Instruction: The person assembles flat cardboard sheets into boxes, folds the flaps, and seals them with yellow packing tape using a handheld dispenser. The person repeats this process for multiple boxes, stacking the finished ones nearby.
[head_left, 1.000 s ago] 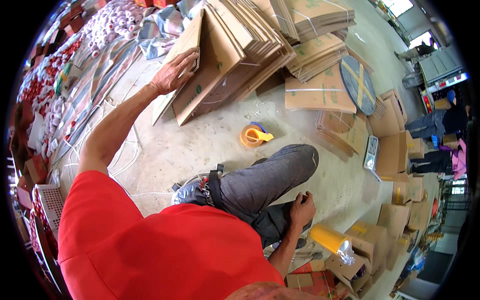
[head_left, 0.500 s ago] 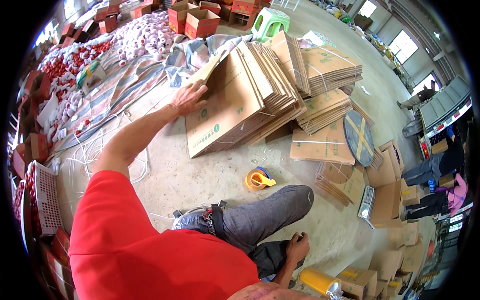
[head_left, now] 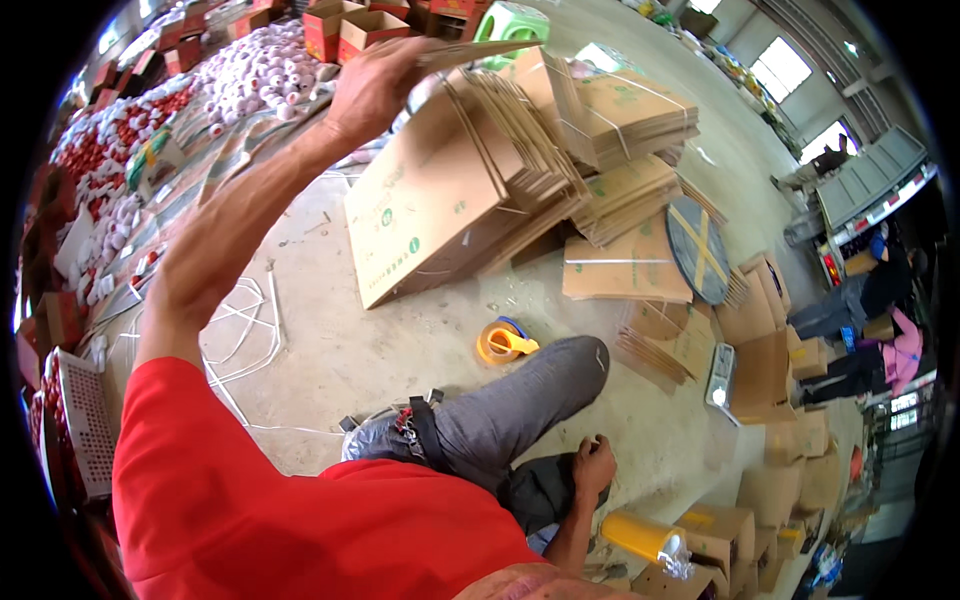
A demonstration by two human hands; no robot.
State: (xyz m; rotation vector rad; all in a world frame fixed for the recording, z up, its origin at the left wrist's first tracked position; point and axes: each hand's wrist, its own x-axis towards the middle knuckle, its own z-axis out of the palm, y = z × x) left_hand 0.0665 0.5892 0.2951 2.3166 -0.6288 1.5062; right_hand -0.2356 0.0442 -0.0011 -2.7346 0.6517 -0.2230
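My left hand [head_left: 378, 88] is raised at the far side with its fingers closed on a flattened cardboard box [head_left: 482, 52], seen nearly edge-on. Just below that hand leans a stack of flattened cardboard boxes [head_left: 425, 205], brown with green print. By my bent leg, low in the picture, my right hand [head_left: 594, 466] has curled fingers; what they hold, if anything, is hidden. A tape dispenser [head_left: 505, 342] with yellow tape lies on the floor between my knee and the stack.
More tied cardboard bundles [head_left: 635, 115] and a round dark board [head_left: 698, 250] are at the right. Open boxes [head_left: 755, 380] and a yellow cylinder [head_left: 640, 535] stand nearer. Foam-wrapped fruit [head_left: 255, 80] covers a sheet at far left. Two people [head_left: 865, 330] work by a truck.
My left hand has lifted up and away from the stack's face, bringing a flattened cardboard box with it. My right hand stays by my leg. The whole view has shifted slightly.
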